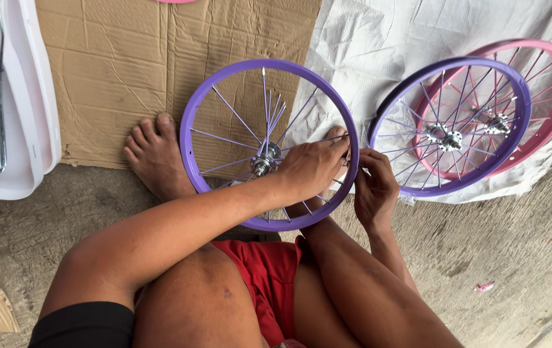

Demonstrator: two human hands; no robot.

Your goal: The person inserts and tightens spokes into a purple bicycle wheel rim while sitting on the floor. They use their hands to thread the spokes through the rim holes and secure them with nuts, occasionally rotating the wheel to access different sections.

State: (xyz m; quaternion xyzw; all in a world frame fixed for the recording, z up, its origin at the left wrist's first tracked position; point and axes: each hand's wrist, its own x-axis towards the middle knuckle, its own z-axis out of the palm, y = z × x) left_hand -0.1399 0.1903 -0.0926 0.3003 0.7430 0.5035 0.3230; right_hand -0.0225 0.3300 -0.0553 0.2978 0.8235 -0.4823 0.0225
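Head view: left hand (311, 167) reaches across the purple bicycle wheel (269, 145), fingers closed on a spoke at its right rim. Right hand (374, 188) pinches there from outside. Wheel stands on concrete floor (482, 258), between bare foot (155, 156) and knees.

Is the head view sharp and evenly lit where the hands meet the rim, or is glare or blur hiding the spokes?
Head view: soft, even daylight, no hard shadows; left hand and right hand on the purple wheel look sharp; spokes stay distinct; slight wide-angle bend at the edges.
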